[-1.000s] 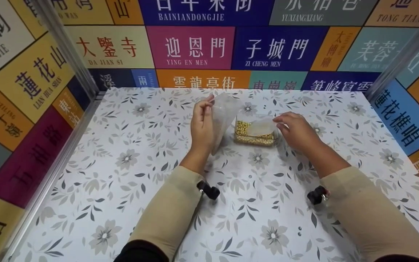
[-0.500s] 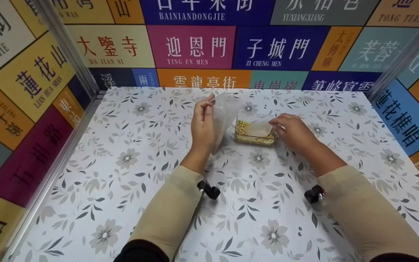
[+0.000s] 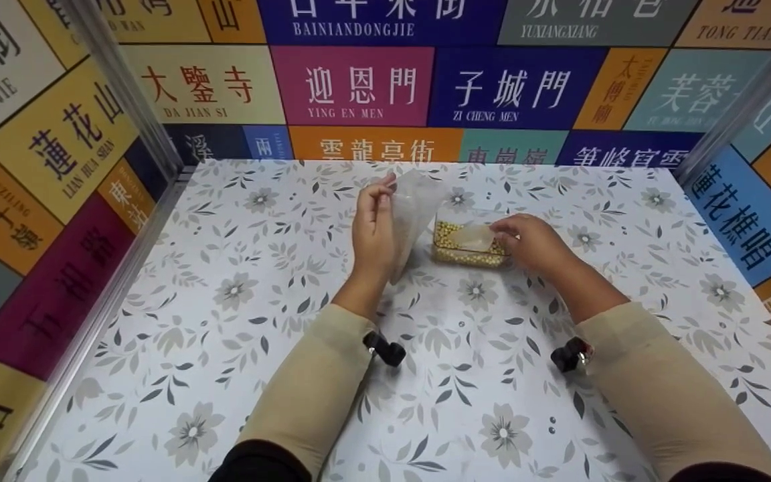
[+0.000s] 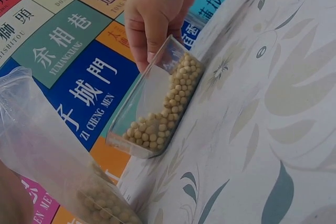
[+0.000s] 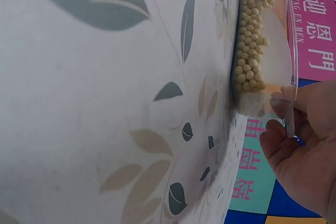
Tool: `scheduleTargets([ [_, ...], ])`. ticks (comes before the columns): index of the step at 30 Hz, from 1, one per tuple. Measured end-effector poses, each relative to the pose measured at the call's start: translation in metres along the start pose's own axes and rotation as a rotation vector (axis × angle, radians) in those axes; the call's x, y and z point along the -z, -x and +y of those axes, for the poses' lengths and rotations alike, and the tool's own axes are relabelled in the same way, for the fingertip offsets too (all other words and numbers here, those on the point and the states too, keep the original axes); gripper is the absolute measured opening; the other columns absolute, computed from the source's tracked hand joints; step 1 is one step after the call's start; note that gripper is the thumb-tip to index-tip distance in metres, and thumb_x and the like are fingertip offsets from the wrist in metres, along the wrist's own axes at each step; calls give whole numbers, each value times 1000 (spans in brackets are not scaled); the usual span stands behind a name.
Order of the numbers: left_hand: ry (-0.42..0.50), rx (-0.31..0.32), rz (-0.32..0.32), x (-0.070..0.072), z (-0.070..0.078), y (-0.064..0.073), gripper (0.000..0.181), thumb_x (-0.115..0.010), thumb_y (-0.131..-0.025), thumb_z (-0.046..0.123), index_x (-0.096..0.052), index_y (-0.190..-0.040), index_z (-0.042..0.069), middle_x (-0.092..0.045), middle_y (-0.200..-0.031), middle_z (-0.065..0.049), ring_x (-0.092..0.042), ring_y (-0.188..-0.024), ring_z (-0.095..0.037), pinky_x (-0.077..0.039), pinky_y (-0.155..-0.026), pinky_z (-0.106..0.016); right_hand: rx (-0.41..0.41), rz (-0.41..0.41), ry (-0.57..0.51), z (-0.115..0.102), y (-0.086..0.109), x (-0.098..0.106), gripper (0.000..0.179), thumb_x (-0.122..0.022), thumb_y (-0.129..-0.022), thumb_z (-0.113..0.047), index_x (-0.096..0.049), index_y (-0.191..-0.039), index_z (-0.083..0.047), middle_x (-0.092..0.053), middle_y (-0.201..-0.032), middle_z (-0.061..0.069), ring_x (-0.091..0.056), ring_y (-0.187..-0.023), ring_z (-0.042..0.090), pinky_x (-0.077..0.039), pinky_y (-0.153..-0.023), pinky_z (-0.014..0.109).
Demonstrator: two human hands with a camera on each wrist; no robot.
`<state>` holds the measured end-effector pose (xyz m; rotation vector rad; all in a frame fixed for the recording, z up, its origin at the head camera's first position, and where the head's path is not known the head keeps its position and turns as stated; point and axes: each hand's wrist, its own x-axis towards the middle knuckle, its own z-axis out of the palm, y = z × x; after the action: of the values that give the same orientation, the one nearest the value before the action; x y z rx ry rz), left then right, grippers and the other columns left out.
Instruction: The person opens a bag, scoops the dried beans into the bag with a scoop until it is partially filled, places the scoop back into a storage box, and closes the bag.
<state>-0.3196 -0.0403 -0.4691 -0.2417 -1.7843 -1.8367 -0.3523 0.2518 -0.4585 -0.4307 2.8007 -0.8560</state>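
In the head view my left hand holds a translucent plastic bag upright by its side. Beans lie at the bag's bottom in the left wrist view. Just right of the bag stands a clear rectangular container, partly filled with yellow soybeans. My right hand is at the container's right end, pinching a whitish translucent scoop. The scoop's blade is down inside the container among the beans. In the right wrist view the thumb and fingers straddle the container's rim.
A white table with a grey leaf-and-flower pattern lies under everything. Colourful printed panels stand behind and at both sides, with metal posts at the corners. Black wrist clips sit on both sleeves.
My right hand has moved left and slightly down, bringing the scoop lower and deeper into the container. The left hand and bag have stayed in place.
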Motion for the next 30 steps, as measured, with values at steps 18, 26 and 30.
scheduleTargets([
  [18, 8, -2, 10, -1, -1, 0, 17, -43, -118, 9, -58, -119, 3, -67, -154, -14, -63, -143, -25, -48, -127, -33, -68, 69, -180, 5, 9, -3, 37, -52, -118, -22, -65, -148, -4, -55, -159, 23, -55, -143, 41, -44, -120, 58],
  [26, 13, 12, 12, -2, 0, 0, 17, -42, -117, 8, -58, -119, 3, -67, -154, -12, -62, -143, -24, -47, -126, -32, -62, 88, -173, 11, 9, -6, 36, -54, -117, -23, -67, -147, -7, -60, -154, 19, -56, -141, 40, -45, -119, 57],
  [30, 10, 9, 6, -1, 0, 1, 17, -42, -117, 9, -58, -119, 3, -67, -154, -12, -63, -143, -25, -47, -126, -33, -57, 92, -169, 11, 11, -7, 36, -54, -117, -24, -66, -147, -9, -61, -153, 19, -56, -142, 41, -44, -121, 60],
])
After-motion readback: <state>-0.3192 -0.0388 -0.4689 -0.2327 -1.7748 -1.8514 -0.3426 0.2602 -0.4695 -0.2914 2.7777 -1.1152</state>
